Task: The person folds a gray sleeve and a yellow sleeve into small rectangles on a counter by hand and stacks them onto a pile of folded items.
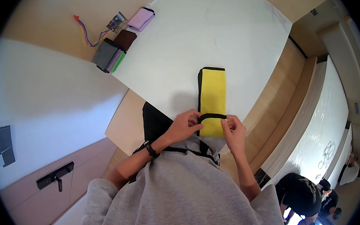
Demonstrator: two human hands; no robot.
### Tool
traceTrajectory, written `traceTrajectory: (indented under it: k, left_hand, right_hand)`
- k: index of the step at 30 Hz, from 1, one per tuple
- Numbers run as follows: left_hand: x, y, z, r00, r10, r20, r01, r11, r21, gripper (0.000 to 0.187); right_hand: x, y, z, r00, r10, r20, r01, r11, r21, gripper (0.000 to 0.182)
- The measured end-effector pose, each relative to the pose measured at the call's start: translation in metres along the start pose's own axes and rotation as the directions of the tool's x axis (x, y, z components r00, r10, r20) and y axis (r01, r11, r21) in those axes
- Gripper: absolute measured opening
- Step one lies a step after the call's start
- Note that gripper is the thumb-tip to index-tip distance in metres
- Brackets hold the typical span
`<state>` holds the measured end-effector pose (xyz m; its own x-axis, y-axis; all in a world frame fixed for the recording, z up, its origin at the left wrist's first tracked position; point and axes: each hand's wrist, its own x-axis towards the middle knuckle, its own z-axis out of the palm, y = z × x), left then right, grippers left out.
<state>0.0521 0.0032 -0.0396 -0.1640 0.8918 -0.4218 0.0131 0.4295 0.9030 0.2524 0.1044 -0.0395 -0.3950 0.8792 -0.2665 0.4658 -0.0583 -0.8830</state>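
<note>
A yellow cloth with black edging (213,89) lies in a long folded strip at the near edge of the white table. Its near end is turned up, and the black hem of that end crosses the strip as a curved band. My left hand (184,124) pinches the left corner of this turned-up end. On the opposite corner, my right hand (233,131) grips the cloth between thumb and fingers. The underside of the fold is hidden.
Folded cloths stand along the table's left edge: a pink one (141,19), a dark brown one (125,39) and a grey stack (107,54) with purple and green layers. Coloured cables (88,37) lie beyond them. Other people (302,196) are at the lower right.
</note>
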Motion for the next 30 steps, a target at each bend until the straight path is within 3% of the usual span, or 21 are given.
traceTrajectory:
  k: [5,11,19,22,23,24,25,27,30]
  left_hand:
    - [0.002,-0.002,0.000,1.000,0.000,0.003,0.000,0.999,0.037,0.036]
    - [0.001,0.003,-0.002,1.000,0.018,-0.018,-0.015,0.987,0.158,0.038]
    - [0.001,0.001,0.000,0.995,0.083,-0.048,-0.071,0.976,0.205,0.041]
    - [-0.002,0.016,0.003,0.998,-0.039,-0.052,0.052,0.964,0.260,0.038]
    - [-0.004,0.014,0.006,0.973,0.220,-0.072,-0.161,0.867,0.472,0.040]
    - [-0.004,0.012,0.007,0.886,0.463,-0.031,-0.329,0.676,0.659,0.042]
    - [-0.002,0.009,0.008,0.886,0.463,-0.032,-0.329,0.676,0.660,0.042]
    - [0.004,0.002,0.011,0.829,0.544,0.125,-0.462,0.543,0.701,0.054]
    - [0.008,-0.006,0.016,0.843,0.482,0.239,-0.467,0.437,0.769,0.062]
  right_hand:
    - [0.002,-0.001,-0.002,0.999,0.032,-0.019,-0.031,0.998,0.063,0.018]
    - [0.001,0.000,0.000,0.999,0.026,-0.021,-0.026,1.000,-0.011,0.017]
    - [0.004,0.013,0.007,0.992,-0.102,-0.071,0.099,0.994,-0.044,0.020]
    - [0.002,0.000,0.006,0.978,-0.164,-0.126,0.146,0.979,-0.146,0.024]
    - [0.002,0.000,0.006,0.978,-0.165,-0.126,0.146,0.978,-0.146,0.024]
    - [0.001,0.001,0.006,0.974,-0.178,-0.137,0.153,0.972,-0.179,0.026]
    - [0.000,0.002,0.005,0.971,-0.191,-0.147,0.158,0.965,-0.211,0.027]
    - [-0.004,0.005,0.003,0.969,-0.216,-0.124,0.177,0.949,-0.262,0.028]
    - [-0.006,0.011,0.003,0.958,-0.268,-0.105,0.221,0.920,-0.324,0.028]
